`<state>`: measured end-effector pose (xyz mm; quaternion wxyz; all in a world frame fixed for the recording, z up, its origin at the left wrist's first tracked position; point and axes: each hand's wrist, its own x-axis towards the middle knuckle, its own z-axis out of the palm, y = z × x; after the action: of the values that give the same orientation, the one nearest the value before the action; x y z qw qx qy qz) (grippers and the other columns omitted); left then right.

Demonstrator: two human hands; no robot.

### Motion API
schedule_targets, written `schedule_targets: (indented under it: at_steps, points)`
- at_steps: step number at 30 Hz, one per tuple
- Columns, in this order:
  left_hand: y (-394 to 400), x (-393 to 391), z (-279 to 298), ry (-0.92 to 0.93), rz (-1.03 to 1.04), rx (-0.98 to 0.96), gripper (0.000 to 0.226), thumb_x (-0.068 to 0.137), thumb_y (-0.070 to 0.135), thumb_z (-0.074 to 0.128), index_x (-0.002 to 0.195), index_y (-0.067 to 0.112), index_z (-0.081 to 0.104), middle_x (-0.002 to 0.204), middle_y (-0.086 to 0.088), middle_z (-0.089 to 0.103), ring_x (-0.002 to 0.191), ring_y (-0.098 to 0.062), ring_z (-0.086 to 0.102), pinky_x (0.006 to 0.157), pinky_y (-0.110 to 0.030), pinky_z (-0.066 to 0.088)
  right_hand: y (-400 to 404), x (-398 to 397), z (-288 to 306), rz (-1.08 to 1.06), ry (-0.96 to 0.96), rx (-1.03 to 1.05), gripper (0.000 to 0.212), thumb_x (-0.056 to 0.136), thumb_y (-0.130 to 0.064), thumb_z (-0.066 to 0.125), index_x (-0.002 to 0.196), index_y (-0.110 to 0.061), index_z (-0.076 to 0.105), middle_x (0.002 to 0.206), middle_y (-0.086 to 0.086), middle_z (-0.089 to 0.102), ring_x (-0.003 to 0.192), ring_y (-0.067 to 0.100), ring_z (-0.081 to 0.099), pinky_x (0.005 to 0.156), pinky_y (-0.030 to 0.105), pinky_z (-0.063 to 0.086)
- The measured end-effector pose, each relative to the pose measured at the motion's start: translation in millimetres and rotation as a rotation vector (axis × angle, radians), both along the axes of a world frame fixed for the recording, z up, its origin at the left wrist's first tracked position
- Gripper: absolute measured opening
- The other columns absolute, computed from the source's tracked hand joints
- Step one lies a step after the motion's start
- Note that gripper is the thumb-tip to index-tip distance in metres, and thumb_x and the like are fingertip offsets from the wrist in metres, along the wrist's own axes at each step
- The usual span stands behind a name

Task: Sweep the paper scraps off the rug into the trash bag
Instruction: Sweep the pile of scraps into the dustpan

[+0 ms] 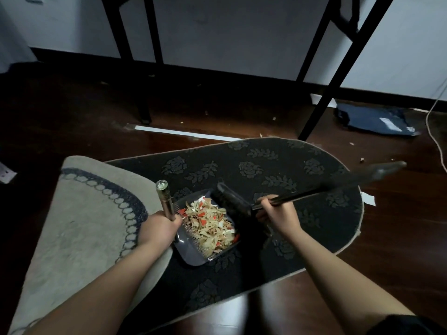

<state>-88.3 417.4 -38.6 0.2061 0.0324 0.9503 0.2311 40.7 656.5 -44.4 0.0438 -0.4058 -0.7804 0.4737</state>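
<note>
A grey dustpan [191, 252] sits on the dark flower-patterned rug [266, 165], heaped with tan, white and red paper scraps [210, 223]. My left hand [159, 226] grips the dustpan's upright metal handle [165, 199]. My right hand [275, 213] grips the dark broom handle [338, 187], which slants up to the right. The black broom head [229, 199] rests at the pan's far right edge, beside the scraps. A dark blue bag [372, 119] lies on the floor at the far right.
A beige rug with a blue ring [84, 226] overlaps the dark rug on the left. Black furniture legs [321, 105] stand behind. A few scraps [367, 199] dot the dark wood floor. A white cord [433, 131] runs down the right side.
</note>
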Motion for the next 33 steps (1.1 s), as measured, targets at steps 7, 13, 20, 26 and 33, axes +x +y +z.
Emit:
schedule_targets:
  at_steps: [7,13,20,26,33]
  points:
    - [-3.2,7.0,9.8,-0.028,0.059,0.063,0.029,0.092,0.037,0.054,0.087,0.011,0.065,0.086,-0.009,0.068,0.079,-0.025,0.059,0.064,-0.028,0.037,-1.5,5.3,36.8,-0.047,0.034,0.074,0.02,0.092,-0.03,0.051,0.081,-0.026,0.067,0.067,-0.003,0.071,0.063,0.007,0.068,0.071,0.031,0.054]
    - [-8.6,10.3,45.5,-0.056,0.099,0.157,0.033,0.091,0.039,0.052,0.083,0.011,0.066,0.073,-0.007,0.072,0.075,-0.025,0.068,0.069,-0.029,0.052,-8.2,10.2,85.1,-0.062,0.068,0.148,0.024,0.093,-0.03,0.05,0.079,-0.025,0.069,0.067,-0.006,0.072,0.058,0.0,0.065,0.062,0.023,0.046]
    - [-26.5,12.9,111.1,0.001,0.114,0.228,0.035,0.09,0.036,0.05,0.077,0.011,0.069,0.062,-0.002,0.07,0.068,-0.018,0.065,0.058,-0.026,0.038,-22.2,7.3,155.5,-0.023,0.11,0.25,0.025,0.095,-0.032,0.049,0.08,-0.026,0.067,0.07,-0.006,0.072,0.069,0.008,0.068,0.069,0.029,0.052]
    - [-63.6,14.2,173.9,0.077,0.09,0.252,0.04,0.09,0.038,0.047,0.072,0.011,0.071,0.057,0.001,0.069,0.061,-0.011,0.063,0.058,-0.025,0.039,-54.1,9.0,215.0,-0.004,0.168,0.296,0.029,0.092,-0.037,0.047,0.077,-0.022,0.068,0.074,-0.004,0.072,0.075,0.017,0.068,0.077,0.036,0.055]
    - [-120.7,27.5,232.8,0.125,0.15,0.395,0.038,0.085,0.036,0.049,0.071,0.01,0.072,0.052,-0.002,0.069,0.063,-0.019,0.071,0.077,-0.037,0.059,-105.0,9.9,274.3,0.071,0.212,0.358,0.033,0.089,-0.042,0.042,0.087,-0.023,0.068,0.081,-0.001,0.073,0.08,0.022,0.068,0.082,0.039,0.055]
